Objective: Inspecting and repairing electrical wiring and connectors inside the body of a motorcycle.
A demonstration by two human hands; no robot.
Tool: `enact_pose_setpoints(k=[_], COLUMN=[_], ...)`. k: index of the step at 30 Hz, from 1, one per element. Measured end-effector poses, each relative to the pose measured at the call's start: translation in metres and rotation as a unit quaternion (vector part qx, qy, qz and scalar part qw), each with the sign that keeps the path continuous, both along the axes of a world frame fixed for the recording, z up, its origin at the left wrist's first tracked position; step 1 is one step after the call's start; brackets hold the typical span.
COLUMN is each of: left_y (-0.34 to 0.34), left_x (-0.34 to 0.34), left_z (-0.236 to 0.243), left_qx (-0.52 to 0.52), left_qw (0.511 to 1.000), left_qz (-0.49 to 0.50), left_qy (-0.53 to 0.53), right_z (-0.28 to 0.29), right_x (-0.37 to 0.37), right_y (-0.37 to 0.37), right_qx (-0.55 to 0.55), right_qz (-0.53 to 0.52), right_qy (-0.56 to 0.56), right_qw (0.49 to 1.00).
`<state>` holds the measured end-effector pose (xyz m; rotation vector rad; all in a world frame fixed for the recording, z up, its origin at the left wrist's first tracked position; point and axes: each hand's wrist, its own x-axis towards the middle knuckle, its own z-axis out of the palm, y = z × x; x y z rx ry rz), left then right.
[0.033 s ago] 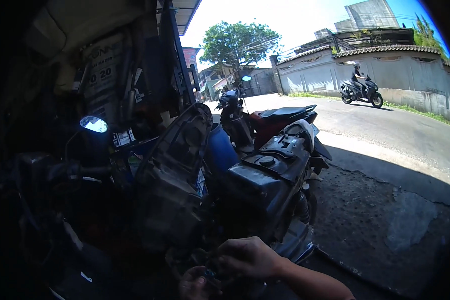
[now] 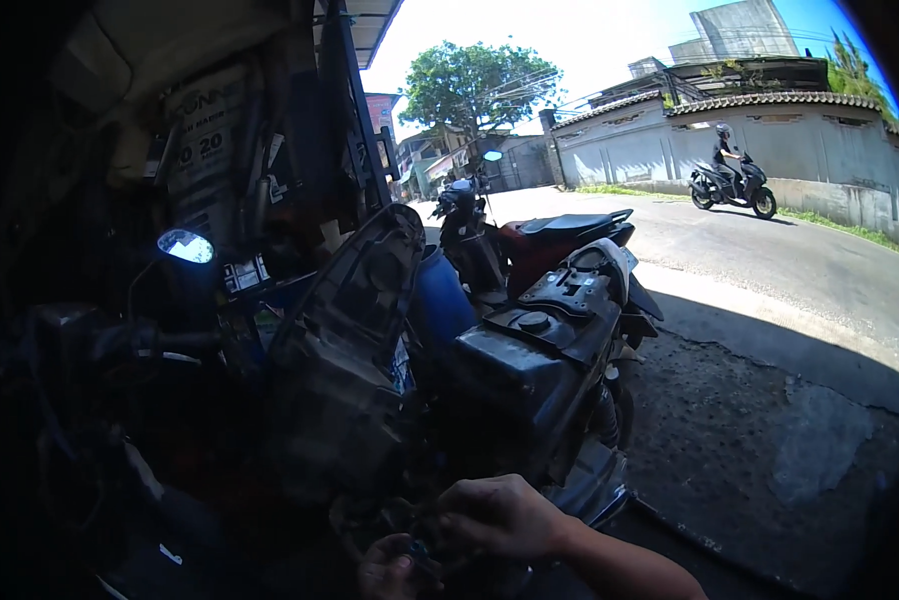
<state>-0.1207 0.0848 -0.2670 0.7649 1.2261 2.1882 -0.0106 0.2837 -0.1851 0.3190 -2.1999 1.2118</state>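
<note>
At the lower middle, my right hand (image 2: 502,514) is curled, its fingertips pointing left and down in deep shadow. Just below and left of it, my left hand (image 2: 386,566) pinches a small dark part with a teal spot (image 2: 420,548), too dim to name. Whether the right fingers grip that same part is hidden by shadow. Both hands are beside the partly stripped motorcycle (image 2: 540,365), whose rear frame and tank-like black body are exposed. A large dark plastic panel (image 2: 355,300), perhaps the underseat compartment, stands tilted up ahead of my hands.
A blue drum (image 2: 442,298) stands behind the panel, with a red and black motorcycle (image 2: 560,228) beyond. On the left are a handlebar mirror (image 2: 186,246) and dark shelving. Rough pavement (image 2: 750,430) lies to the right; a scooter rider (image 2: 732,172) is on the road.
The scooter and its rider have moved a little to the right along the road. My hands keep nearly the same place and pose.
</note>
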Motion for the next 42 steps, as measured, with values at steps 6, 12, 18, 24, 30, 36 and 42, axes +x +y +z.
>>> enact_pose_setpoints(k=[6,12,18,24,30,36,42], left_y=[0.016,0.016,0.013,0.021,0.02,0.014,0.006], left_x=[-0.043,-0.027,-0.026,-0.016,-0.015,-0.02,-0.03], left_z=[-0.038,-0.042,-0.064,-0.059,-0.061,-0.053,-0.053], left_qx=[-0.029,-0.082,-0.081,-0.067,-0.024,-0.053,-0.068], left_qw=[0.995,0.987,0.981,0.983,0.988,0.992,0.994], left_qz=[0.045,-0.116,-0.125,-0.079,-0.039,-0.008,0.001], left_qy=[0.081,0.081,0.126,0.152,0.149,0.111,0.09], right_z=[-0.008,-0.001,0.011,0.027,0.018,0.008,-0.008], right_x=[0.013,0.003,0.032,0.047,0.011,-0.016,-0.02], right_y=[0.021,0.025,0.054,0.057,0.043,0.026,0.019], right_qx=[-0.051,0.0,0.048,0.08,0.083,0.092,0.07], right_qz=[-0.026,-0.003,-0.065,-0.092,0.012,0.089,0.097], right_qy=[-0.044,-0.038,-0.082,-0.116,-0.161,-0.205,-0.249], right_qw=[0.997,0.999,0.993,0.986,0.983,0.97,0.961])
